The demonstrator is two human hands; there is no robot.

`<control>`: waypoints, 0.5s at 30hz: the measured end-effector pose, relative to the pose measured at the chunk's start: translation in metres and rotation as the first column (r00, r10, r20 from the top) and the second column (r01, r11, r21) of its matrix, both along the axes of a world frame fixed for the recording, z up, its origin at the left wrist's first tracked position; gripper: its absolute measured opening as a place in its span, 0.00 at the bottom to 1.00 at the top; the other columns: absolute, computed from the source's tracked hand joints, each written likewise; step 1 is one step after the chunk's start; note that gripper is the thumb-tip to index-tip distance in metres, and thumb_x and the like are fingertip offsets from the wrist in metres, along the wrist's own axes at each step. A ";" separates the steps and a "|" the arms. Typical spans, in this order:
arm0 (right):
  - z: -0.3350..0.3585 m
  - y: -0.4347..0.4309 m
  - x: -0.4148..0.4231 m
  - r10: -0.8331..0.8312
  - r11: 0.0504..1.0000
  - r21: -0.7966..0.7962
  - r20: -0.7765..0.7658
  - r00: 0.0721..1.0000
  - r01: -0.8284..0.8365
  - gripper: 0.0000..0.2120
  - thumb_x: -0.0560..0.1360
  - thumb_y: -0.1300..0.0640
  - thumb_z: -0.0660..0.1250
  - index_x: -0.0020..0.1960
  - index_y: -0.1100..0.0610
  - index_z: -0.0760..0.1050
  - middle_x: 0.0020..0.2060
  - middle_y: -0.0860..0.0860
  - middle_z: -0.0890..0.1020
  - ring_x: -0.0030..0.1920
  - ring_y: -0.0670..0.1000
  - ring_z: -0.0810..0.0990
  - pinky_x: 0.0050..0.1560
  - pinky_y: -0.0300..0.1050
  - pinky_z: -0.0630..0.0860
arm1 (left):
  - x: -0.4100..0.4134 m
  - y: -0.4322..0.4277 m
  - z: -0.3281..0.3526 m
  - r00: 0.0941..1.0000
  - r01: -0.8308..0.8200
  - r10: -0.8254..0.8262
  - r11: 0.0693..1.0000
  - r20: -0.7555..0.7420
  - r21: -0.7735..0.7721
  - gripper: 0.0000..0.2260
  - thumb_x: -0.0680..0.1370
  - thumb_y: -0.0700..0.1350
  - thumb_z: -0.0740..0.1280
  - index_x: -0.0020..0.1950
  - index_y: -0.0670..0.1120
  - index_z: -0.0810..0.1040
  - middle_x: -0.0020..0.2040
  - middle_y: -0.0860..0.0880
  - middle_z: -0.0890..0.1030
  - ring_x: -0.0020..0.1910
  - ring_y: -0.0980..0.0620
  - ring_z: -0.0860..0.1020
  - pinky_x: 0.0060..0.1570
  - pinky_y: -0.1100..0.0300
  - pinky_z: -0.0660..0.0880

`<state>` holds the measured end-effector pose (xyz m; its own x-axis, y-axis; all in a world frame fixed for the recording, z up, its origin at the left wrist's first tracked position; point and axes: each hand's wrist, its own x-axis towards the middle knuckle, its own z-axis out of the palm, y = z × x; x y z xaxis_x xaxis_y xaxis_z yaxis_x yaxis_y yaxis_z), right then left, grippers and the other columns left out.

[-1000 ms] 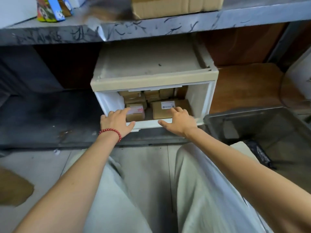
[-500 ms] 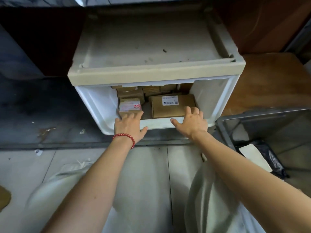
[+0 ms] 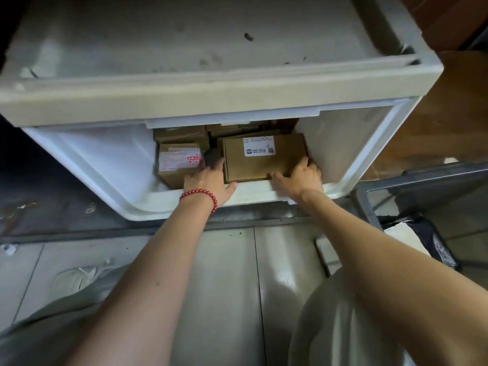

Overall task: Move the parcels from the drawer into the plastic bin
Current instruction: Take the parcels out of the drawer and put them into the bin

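Note:
The white plastic drawer (image 3: 126, 180) stands pulled out and holds several brown cardboard parcels. The front right parcel (image 3: 261, 165) is a flat brown box with a white label. My left hand (image 3: 208, 180), with a red bead bracelet on its wrist, presses against the box's left side. My right hand (image 3: 301, 178) wraps the box's right front corner. Left of it sits a smaller parcel (image 3: 177, 162) with a white and red label. More parcels (image 3: 182, 134) lie behind, partly hidden under the drawer unit's top. The dark plastic bin (image 3: 422, 178) is at the right edge.
The beige drawer unit top (image 3: 211, 48) overhangs the drawer. Inside the bin lie a white parcel (image 3: 404, 233) and black bags (image 3: 435, 241). Grey floor tiles (image 3: 227, 286) lie below my arms, and my knees in light trousers fill the bottom corners.
The camera has moved closer to the drawer. Both hands have gone from resting on the drawer's front rim to reaching inside and clasping the front right parcel from both sides.

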<state>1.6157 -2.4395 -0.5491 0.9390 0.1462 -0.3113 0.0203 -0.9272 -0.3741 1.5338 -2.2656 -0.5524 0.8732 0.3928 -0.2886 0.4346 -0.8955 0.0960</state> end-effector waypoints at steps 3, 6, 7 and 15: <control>0.000 0.003 0.008 -0.154 0.976 0.146 -0.054 0.987 0.160 0.41 0.74 0.39 0.67 0.72 0.66 0.57 0.69 0.64 0.67 0.70 0.64 0.65 0.71 0.54 0.61 | 0.002 -0.007 -0.012 1.000 -0.015 0.015 0.991 0.001 -0.135 0.32 0.79 0.58 0.59 0.77 0.48 0.51 0.70 0.42 0.69 0.65 0.41 0.71 0.58 0.48 0.72; -0.002 0.006 0.008 -0.135 0.988 0.060 -0.085 0.987 0.140 0.42 0.73 0.35 0.66 0.71 0.66 0.60 0.68 0.64 0.66 0.70 0.63 0.64 0.71 0.52 0.59 | 0.004 -0.009 -0.013 0.991 -0.122 0.131 0.963 0.023 -0.242 0.33 0.78 0.58 0.61 0.76 0.45 0.52 0.71 0.42 0.67 0.67 0.41 0.69 0.62 0.47 0.71; -0.003 0.007 0.007 -0.119 0.993 0.013 -0.098 0.988 0.121 0.43 0.73 0.34 0.65 0.72 0.66 0.60 0.69 0.63 0.65 0.70 0.63 0.62 0.71 0.51 0.58 | 0.006 -0.007 -0.012 0.978 -0.194 0.209 0.931 0.016 -0.309 0.34 0.78 0.59 0.62 0.77 0.44 0.52 0.73 0.42 0.64 0.69 0.41 0.67 0.65 0.47 0.69; -0.005 0.009 0.013 -0.142 0.988 0.030 -0.234 0.962 0.153 0.49 0.70 0.28 0.61 0.76 0.63 0.55 0.74 0.60 0.62 0.74 0.61 0.58 0.73 0.54 0.52 | 0.003 -0.001 -0.005 0.922 -0.298 0.385 0.773 0.041 -0.560 0.32 0.79 0.54 0.62 0.78 0.46 0.52 0.75 0.43 0.61 0.73 0.42 0.62 0.69 0.51 0.63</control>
<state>1.6283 -2.4303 -0.5542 0.8548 0.0310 -0.5180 -0.2075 -0.8945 -0.3960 1.5366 -2.2670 -0.5575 0.7593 0.4943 -0.4232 0.6438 -0.4764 0.5988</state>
